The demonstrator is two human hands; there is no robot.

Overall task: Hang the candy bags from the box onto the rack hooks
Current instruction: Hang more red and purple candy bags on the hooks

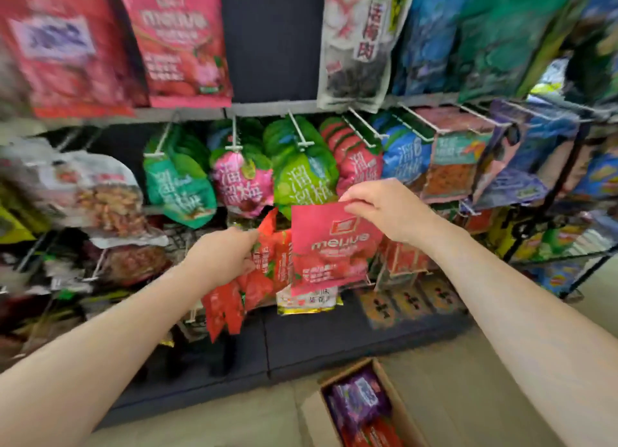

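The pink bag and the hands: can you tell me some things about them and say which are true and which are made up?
1. The right hand pinches the pink bag at its top edge. True.
2. The left hand hangs free and holds nothing. False: its fingers grip a bunch of red bags.
3. The cardboard box on the floor is empty. False: purple and red bags lie in it.
4. A bright green bag hangs on a hook above the pink bag. True.
5. The pink bag already hangs on a hook. False: it is held up in front of the rack by the hand.
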